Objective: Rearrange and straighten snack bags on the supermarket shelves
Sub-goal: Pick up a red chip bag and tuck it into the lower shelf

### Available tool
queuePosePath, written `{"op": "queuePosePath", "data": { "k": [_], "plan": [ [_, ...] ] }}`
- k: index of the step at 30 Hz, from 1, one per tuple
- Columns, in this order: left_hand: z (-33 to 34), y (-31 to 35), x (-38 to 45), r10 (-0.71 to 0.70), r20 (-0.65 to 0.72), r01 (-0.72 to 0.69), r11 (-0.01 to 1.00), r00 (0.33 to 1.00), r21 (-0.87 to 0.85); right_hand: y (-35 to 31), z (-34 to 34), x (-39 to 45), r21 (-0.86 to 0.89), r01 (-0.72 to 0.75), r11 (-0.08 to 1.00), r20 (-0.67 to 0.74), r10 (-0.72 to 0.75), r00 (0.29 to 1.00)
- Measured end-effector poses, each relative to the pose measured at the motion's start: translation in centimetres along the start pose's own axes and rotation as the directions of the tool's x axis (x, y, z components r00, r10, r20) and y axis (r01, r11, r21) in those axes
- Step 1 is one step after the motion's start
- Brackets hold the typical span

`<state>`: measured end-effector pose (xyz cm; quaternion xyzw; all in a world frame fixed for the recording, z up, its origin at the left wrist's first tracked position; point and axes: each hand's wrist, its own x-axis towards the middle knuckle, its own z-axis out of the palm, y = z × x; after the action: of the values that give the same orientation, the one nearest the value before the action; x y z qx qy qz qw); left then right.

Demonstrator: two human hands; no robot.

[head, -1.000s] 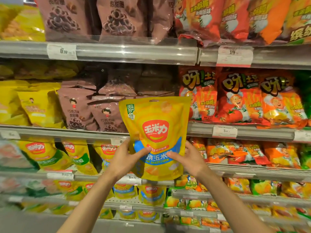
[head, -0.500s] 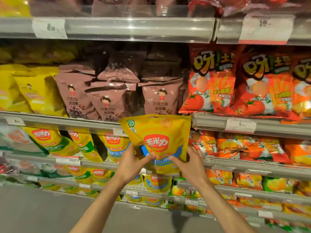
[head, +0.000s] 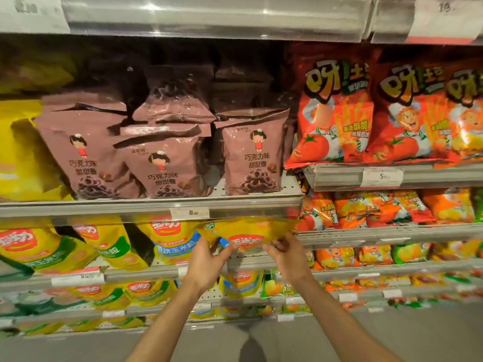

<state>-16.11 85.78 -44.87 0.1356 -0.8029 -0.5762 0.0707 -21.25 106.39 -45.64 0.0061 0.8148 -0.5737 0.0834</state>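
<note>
Head view shows both hands holding one yellow corn-snack bag [head: 248, 231] tipped nearly flat, its top slipping under the shelf lip [head: 235, 206] that carries the brown bags [head: 252, 152]; the left hand [head: 206, 265] pinches its lower left corner, thumb on the front, and the right hand [head: 288, 257] pinches its lower right edge; the main risk, I judge, is the bag's top catching on that lip and its price tag [head: 189, 212], crumpling or knocking the tag loose; a push too far left could nudge the blue-banded yellow bag [head: 172, 239] just beside it; open room lies in the gap between that bag and the orange bags [head: 352, 210] to the right.
</note>
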Motion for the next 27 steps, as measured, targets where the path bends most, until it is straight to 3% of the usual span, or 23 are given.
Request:
{"op": "queuePosePath", "data": {
  "k": [9, 14, 19, 27],
  "plan": [
    [1.0, -1.9, 2.8, -0.136, 0.076, 0.134, 0.991, 0.988, 0.031, 1.3, 1.3, 1.7, 0.072, -0.065, 0.995, 0.058, 0.061, 0.996],
    [0.9, -2.5, 2.4, -0.100, 0.065, 0.106, 0.989, 0.993, -0.102, 1.3, 1.5, 1.6, 0.093, -0.071, 0.993, 0.073, 0.065, 0.995],
    [0.5, -2.6, 1.9, -0.083, 0.065, 0.093, 0.980, 0.994, -0.178, 1.2, 1.2, 1.3, 0.078, 0.015, 0.997, 0.013, -0.016, 1.000],
    [1.5, -1.4, 3.6, -0.111, 0.035, 0.114, 0.989, 0.993, -0.090, 0.7, 1.5, 2.6, 0.106, 0.023, 0.994, 0.010, -0.024, 1.000]
  ]
}}
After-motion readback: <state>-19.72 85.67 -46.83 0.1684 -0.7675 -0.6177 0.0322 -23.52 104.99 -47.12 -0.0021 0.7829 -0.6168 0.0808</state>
